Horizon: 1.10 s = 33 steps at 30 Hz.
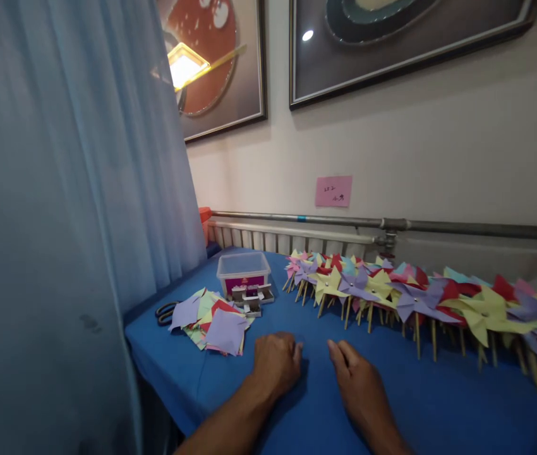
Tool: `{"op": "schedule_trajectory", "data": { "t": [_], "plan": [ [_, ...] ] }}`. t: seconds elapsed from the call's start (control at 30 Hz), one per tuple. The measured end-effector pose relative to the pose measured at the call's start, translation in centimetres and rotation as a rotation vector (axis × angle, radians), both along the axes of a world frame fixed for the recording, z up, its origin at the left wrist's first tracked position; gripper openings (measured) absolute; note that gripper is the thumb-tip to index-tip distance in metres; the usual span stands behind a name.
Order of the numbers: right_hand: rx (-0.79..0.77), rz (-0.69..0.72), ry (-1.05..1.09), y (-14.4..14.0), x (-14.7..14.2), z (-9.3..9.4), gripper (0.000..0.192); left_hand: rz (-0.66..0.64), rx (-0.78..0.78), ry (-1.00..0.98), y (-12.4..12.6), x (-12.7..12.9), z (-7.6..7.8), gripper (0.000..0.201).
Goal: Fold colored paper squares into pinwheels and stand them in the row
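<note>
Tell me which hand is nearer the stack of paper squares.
Left. The left hand rests on the cloth just right of the stack of paper squares; the right hand lies farther right.

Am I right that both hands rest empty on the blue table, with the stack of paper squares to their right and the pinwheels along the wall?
Not quite. The head view shows the paper squares to the left of the left hand and right hand. The rest holds: both lie empty on the blue table, pinwheels along the wall.
</note>
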State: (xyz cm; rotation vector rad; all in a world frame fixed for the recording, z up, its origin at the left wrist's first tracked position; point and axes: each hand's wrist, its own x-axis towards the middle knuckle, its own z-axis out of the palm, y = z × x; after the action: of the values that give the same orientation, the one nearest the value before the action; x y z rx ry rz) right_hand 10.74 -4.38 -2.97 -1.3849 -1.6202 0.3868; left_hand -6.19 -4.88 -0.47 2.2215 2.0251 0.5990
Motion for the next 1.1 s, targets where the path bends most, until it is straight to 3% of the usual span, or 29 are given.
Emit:
{"op": "schedule_trajectory", "data": {
  "t": [0.1,0.23,0.3,0.37,0.57,0.73,0.87,1.1],
  "plan": [
    [-0.033,-0.010,-0.008,0.0,-0.1,0.2,0.058,0.157,0.090,0.019,0.0,-3.4,-0.2,0.026],
    [-0.062,-0.018,0.013,0.2,-0.4,0.3,0.059,0.475,0.332,0.082,-1.0,-9.4,-0.7,0.025],
    [-0.072,-0.014,0.019,0.4,-0.5,0.3,0.058,0.629,0.344,0.099,-1.6,-11.7,-0.9,0.029],
    [-0.072,-0.010,0.021,0.5,-0.6,0.3,0.058,0.703,0.276,0.109,-2.0,-13.1,-1.1,0.035],
    [-0.060,0.003,0.037,0.6,-0.7,0.2,0.056,0.719,0.112,0.042,-1.9,-13.7,-1.2,0.035],
    [-0.068,0.007,0.041,0.6,-0.7,0.2,0.053,0.690,0.123,-0.045,-2.0,-14.1,-1.4,0.022],
    [-0.063,0.015,0.043,0.5,-0.6,0.3,0.051,0.693,0.153,-0.087,-2.0,-14.3,-1.3,0.024],
    [-0.059,0.009,0.039,0.2,-0.3,0.2,0.051,0.669,0.059,-0.165,-1.8,-14.5,-1.2,0.025]
  ]
}}
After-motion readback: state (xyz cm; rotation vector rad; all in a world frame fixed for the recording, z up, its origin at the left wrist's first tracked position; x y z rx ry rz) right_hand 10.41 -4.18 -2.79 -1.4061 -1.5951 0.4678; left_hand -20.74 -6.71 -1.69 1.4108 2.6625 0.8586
